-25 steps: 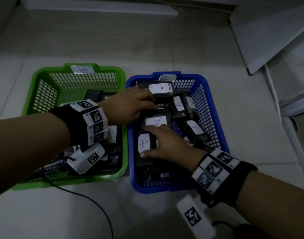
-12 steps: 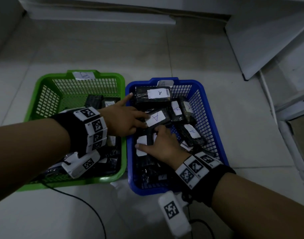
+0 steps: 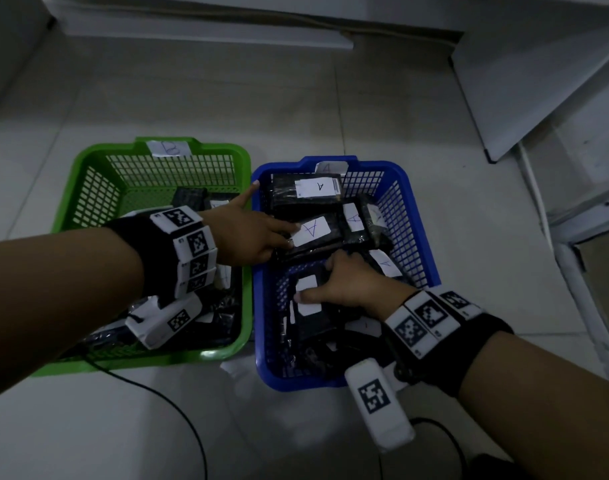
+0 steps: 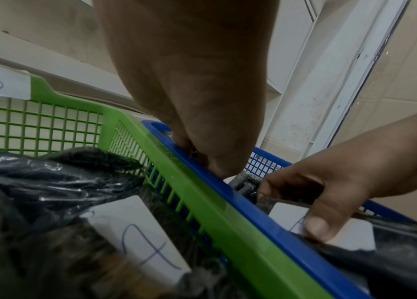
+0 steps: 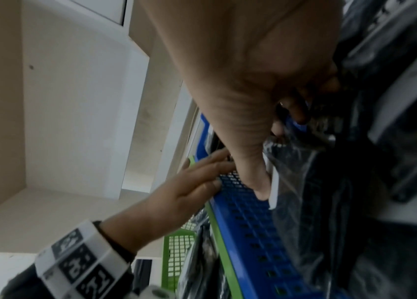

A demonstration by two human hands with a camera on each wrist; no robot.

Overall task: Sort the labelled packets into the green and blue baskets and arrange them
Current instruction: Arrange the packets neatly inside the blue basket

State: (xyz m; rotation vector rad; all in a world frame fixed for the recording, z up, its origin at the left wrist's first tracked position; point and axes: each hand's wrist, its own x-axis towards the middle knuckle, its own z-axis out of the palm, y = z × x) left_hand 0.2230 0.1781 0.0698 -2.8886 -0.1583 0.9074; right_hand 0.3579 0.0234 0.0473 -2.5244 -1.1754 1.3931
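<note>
The green basket (image 3: 227, 148) stands left of the blue basket (image 3: 379, 165), rims touching. Both hold black packets with white labels. My left hand (image 3: 261, 233) reaches across the shared rim, fingers laid fairly straight on the end of a packet labelled A (image 3: 313, 230), thumb sticking out. My right hand (image 3: 348, 285) grips another labelled packet (image 3: 310, 327) nearer me in the blue basket. Its thumb (image 4: 317, 224) presses the white label and its fingers curl over the far edge. A third A packet (image 3: 306, 192) lies against the far wall.
Paper tags mark the green basket B (image 3: 168, 148) and the blue one A (image 3: 330, 167). Several packets (image 4: 48, 182) fill the green basket. A black cable (image 3: 178, 410) runs over the tiled floor. White cabinet panels (image 3: 538, 81) stand at the right.
My left hand has come off the far A packet and now rests on the middle one. My right hand has closed round its packet and drawn it toward me.
</note>
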